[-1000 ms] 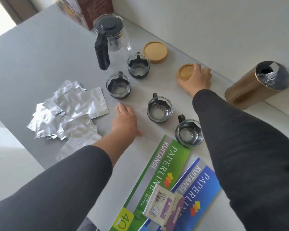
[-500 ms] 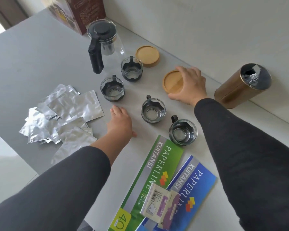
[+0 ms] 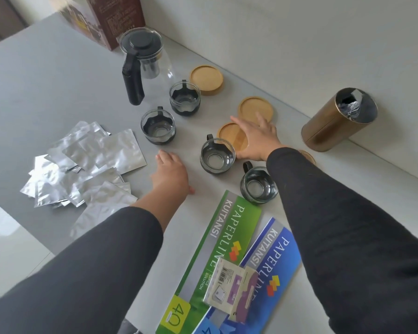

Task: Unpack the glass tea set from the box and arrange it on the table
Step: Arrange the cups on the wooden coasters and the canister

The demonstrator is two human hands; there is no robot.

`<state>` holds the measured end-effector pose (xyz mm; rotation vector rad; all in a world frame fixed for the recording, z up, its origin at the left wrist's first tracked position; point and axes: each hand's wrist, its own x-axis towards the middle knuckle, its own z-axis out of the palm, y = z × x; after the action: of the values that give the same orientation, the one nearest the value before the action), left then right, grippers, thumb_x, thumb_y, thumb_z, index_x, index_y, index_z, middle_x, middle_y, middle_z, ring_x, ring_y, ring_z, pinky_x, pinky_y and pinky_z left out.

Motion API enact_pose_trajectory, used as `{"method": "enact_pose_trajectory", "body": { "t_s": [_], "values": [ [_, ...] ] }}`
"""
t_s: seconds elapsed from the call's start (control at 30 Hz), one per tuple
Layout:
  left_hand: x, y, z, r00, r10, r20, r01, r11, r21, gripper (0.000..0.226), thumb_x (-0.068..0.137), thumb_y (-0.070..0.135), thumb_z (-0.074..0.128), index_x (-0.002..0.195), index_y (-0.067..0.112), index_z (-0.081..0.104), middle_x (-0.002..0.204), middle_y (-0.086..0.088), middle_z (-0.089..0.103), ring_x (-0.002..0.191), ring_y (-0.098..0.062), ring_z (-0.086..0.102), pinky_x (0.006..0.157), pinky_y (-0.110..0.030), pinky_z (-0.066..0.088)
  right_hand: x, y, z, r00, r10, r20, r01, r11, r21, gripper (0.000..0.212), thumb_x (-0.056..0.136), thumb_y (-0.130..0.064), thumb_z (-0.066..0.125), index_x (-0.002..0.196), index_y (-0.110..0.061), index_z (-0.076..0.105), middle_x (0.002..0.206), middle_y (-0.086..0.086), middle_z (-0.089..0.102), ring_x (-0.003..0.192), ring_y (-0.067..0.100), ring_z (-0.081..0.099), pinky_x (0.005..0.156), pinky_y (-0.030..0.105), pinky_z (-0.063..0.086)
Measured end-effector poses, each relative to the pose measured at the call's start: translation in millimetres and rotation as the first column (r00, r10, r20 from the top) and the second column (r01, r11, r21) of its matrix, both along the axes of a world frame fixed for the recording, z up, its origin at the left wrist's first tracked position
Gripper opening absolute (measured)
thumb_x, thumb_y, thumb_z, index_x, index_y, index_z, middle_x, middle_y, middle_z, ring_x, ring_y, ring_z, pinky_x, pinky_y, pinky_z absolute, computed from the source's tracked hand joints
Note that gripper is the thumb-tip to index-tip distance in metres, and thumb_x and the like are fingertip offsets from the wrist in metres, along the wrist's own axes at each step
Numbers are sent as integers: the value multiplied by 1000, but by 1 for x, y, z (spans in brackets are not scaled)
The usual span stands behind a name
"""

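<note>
**Clerk:** Stock, nearest first. Two receipt books [image 3: 229, 256], green and blue, flat at the near edge of the counter [image 3: 46, 75], a small packet [image 3: 234, 288] lying across them. Not part of the set.

**Checker:** Hands?

**Clerk:** Left hand [image 3: 171, 174] rests flat on the bare counter, fingers loosely together, holding nothing. Right hand [image 3: 256, 138] is spread open, palm down over a bamboo coaster [image 3: 229, 136]; fingers are not curled round it, so pressing or sliding, not gripping, as far as I can judge.

**Checker:** Cups?

**Clerk:** Four glass cups in dark sleeves with small handles. Nearest cup [image 3: 258, 186] just beside the right sleeve; second cup [image 3: 217, 156] touching or nearly touching the covered coaster; third cup [image 3: 158, 127] and fourth cup [image 3: 184, 97] farther back. Likely light, rigid, breakable; take by the sleeve or handle, not the thin rim.

**Checker:** Beyond?

**Clerk:** Second coaster [image 3: 255, 109], third coaster [image 3: 206, 78]; a sliver of another shows behind the right sleeve. Thin, stiff, light; probably easiest pinched at the rim. Glass teapot [image 3: 144, 63], black lid and handle: heaviest and most fragile piece, lift by the handle. Brown box [image 3: 101, 18] behind it. Foil sachets [image 3: 82, 162] far left, gold canister [image 3: 338, 119] on its side far right.
</note>
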<state>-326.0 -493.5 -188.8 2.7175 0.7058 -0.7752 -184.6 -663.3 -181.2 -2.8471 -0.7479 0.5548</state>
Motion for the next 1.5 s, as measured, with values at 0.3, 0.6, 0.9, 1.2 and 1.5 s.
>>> {"method": "enact_pose_trajectory", "body": {
  "t_s": [0.3, 0.6, 0.9, 1.2, 1.5],
  "values": [
    [-3, 2, 2, 999, -46, -29, 47, 999, 12, 115, 77, 44, 72, 148, -6, -3, 155, -23, 3, 147, -33, 4, 114, -41, 30, -35, -19, 17, 949, -286, 135, 237, 925, 297, 79, 82, -41, 65, 148, -29, 23, 151, 0, 34, 142, 28, 19, 111, 51, 25],
    [-5, 4, 8, 987, -141, -71, 146, 987, 65, 116, 78, 53, 67, 147, -8, -3, 153, -28, 5, 145, -37, 9, 114, -43, 30, -141, -39, 1, 848, -530, 7, 423, 685, 593, 92, 71, -56, 73, 144, -20, 30, 139, 5, 41, 129, 19, 38, 106, 28, 34],
    [-3, 1, 11, 986, -128, -107, 137, 987, 78, 119, 77, 53, 67, 148, -7, -7, 155, -27, -1, 147, -35, 3, 114, -42, 29, -149, -29, -9, 818, -575, 9, 460, 664, 589, 100, 65, -52, 79, 145, -20, 29, 133, 8, 41, 125, 22, 39, 103, 30, 35],
    [-1, 0, 11, 988, -116, -101, 122, 991, 63, 117, 78, 49, 68, 148, -6, -7, 155, -26, -1, 147, -35, 4, 112, -44, 33, -73, -19, 8, 815, -573, 88, 395, 661, 638, 96, 64, -50, 81, 141, -21, 34, 124, 12, 44, 118, 25, 45, 100, 33, 41],
    [0, -1, 5, 995, -80, -52, 82, 996, 34, 117, 77, 45, 71, 147, -7, -7, 155, -26, -2, 147, -35, 1, 112, -41, 32, 26, 6, 9, 852, -523, 15, 377, 633, 676, 96, 67, -39, 83, 144, -27, 27, 128, 11, 39, 124, 26, 41, 102, 29, 36]
  ]
}}
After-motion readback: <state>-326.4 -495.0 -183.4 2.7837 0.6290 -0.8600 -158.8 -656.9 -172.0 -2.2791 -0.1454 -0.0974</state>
